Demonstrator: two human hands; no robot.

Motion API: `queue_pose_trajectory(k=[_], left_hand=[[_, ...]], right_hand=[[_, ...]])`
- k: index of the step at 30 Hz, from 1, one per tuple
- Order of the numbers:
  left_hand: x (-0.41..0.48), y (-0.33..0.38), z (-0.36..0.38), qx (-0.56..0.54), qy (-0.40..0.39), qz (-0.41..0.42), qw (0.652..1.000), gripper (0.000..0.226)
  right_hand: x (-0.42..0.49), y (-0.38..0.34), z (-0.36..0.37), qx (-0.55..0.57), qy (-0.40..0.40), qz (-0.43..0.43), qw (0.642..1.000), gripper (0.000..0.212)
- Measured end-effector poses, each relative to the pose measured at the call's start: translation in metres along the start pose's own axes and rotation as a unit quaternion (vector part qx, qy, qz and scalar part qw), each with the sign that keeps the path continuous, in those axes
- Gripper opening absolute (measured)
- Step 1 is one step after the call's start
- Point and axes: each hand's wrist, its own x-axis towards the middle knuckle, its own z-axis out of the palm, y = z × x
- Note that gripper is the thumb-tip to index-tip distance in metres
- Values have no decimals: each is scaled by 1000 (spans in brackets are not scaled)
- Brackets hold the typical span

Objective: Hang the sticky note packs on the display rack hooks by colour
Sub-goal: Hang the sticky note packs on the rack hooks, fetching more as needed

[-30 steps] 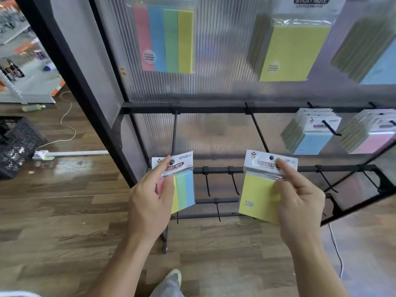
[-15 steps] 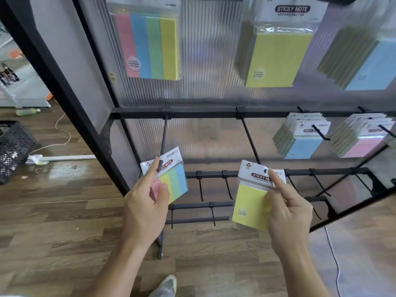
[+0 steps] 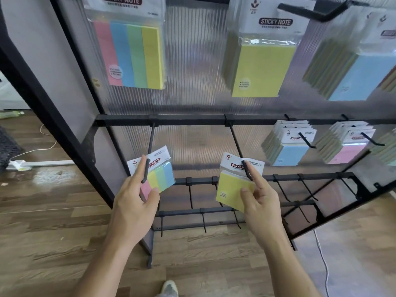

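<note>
Holding two light, bendy packs: we judge film sleeve slippery and card header stiff, so best pinched at pad edge, hole left free. Four-stripe sticky note pack (image 3: pixel 159 175), pink, yellow, green and blue, pinched in our left hand (image 3: pixel 132 209), forefinger along header, thumb on pad; header lies at tip of left hook (image 3: pixel 151 144). Yellow sticky note pack (image 3: pixel 232 189) pinched likewise in our right hand (image 3: pixel 262 203), at right hook (image 3: pixel 235 142). Holes threaded or not, we cannot tell. Blue packs (image 3: pixel 289 155) and pink packs (image 3: pixel 347 154) hang further right.
</note>
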Motion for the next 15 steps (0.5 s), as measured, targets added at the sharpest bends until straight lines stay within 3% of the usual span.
queue_pose_trajectory(k=[7,12,15], left_hand=[[44,-4,-4,22,-35,43,998,72],[68,-9,-4,53,-53,76,994,76],[78,-13,-4,77,-61,74,992,84]], right_hand=[[37,-7,16,8,-8,-4,1000,72],[58,-9,28,-17,15,-34,999,65],[69,-19,33,-36,16,-61,997,76]])
